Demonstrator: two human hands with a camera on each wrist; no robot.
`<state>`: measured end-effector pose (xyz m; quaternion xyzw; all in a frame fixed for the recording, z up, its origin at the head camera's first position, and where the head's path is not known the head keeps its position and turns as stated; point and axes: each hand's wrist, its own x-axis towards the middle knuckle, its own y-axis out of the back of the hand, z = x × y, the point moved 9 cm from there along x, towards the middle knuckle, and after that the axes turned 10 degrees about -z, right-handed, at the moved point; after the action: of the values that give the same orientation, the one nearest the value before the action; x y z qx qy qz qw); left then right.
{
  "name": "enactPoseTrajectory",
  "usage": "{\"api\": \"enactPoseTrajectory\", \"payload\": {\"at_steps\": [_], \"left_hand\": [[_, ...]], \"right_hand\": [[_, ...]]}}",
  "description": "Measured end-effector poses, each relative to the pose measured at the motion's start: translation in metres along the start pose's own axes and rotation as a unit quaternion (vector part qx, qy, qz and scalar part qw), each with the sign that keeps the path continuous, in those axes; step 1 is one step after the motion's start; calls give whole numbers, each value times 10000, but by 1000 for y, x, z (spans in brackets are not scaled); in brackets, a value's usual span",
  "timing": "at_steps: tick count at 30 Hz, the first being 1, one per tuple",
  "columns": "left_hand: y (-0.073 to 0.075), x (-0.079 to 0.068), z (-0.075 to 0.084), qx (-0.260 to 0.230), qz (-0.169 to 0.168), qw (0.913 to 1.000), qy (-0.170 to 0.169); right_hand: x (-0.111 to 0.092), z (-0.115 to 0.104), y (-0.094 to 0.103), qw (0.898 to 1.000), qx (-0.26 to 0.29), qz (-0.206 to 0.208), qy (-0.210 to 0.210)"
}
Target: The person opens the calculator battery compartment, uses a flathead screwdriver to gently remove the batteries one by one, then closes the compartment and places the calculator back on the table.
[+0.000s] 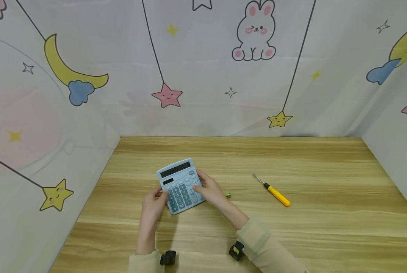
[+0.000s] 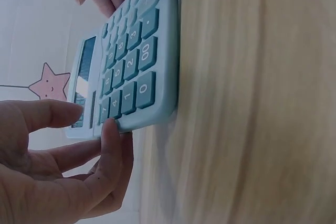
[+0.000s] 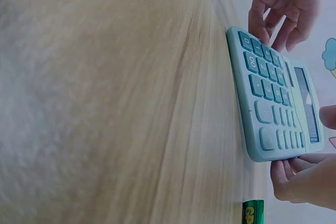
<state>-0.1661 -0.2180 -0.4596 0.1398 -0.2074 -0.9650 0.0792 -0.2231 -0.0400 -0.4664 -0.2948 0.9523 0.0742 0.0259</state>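
Note:
A light blue calculator (image 1: pixel 180 187) with darker number keys and a dark display is held by both hands, its face up toward the head camera. My left hand (image 1: pixel 153 204) grips its left edge, the thumb near the 7 and 4 keys and fingers at the side, as the left wrist view shows. On the right edge my right hand (image 1: pixel 210 191) holds it with the thumb over the front and other fingers behind. The calculator's bottom edge is close over the table, and its back is hidden. Beside the right hand lies a green battery (image 3: pixel 253 212).
A screwdriver (image 1: pixel 275 193) with a yellow handle lies on the wooden table (image 1: pixel 326 212) to the right, its tip pointing to the back left. Cloth walls (image 1: pixel 203 68) with printed stars, moons and a rabbit enclose the table at the back and sides.

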Motion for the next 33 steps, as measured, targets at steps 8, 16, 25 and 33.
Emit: {"api": "enactPoseTrajectory", "payload": {"at_steps": [8, 16, 25, 33], "left_hand": [[1, 0, -3, 224, 86, 9995, 180], [0, 1, -5, 231, 68, 9992, 305], [-1, 2, -4, 386, 63, 9989, 267], [-3, 3, -6, 445, -31, 9984, 342]], "right_hand": [[4, 8, -2, 9996, 240, -13, -133], [7, 14, -3, 9986, 466, -73, -234], [8, 18, -3, 9978, 555, -166, -329], [7, 20, -4, 9973, 558, -168, -444]]}}
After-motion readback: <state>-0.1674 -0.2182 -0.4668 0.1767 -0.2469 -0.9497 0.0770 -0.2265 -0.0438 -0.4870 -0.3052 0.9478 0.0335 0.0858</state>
